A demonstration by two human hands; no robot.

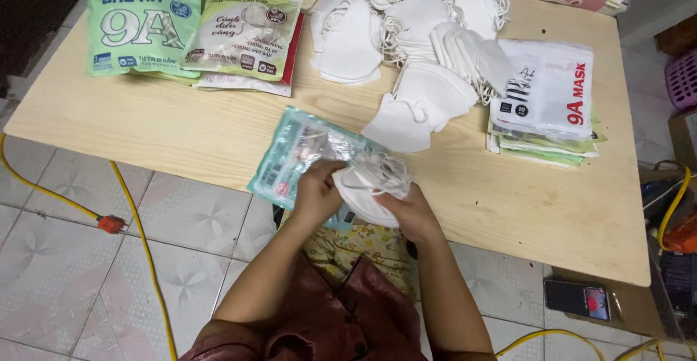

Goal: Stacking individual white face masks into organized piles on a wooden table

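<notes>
Head view | stack of white masks (372, 187) was held at near table edge (508, 208), over mouth of clear teal pouch (301, 154) | step judged: bagging; next calls for stack slid into pouch | left hand (317, 194) fingers closed on pouch lip and stack | right hand (410, 212) curled under stack | loose masks (414, 34) lay behind.

Stack of white masks (370, 187) at table edge – gripped, half inside clear teal-printed pouch (301, 154), lying flat
</notes>
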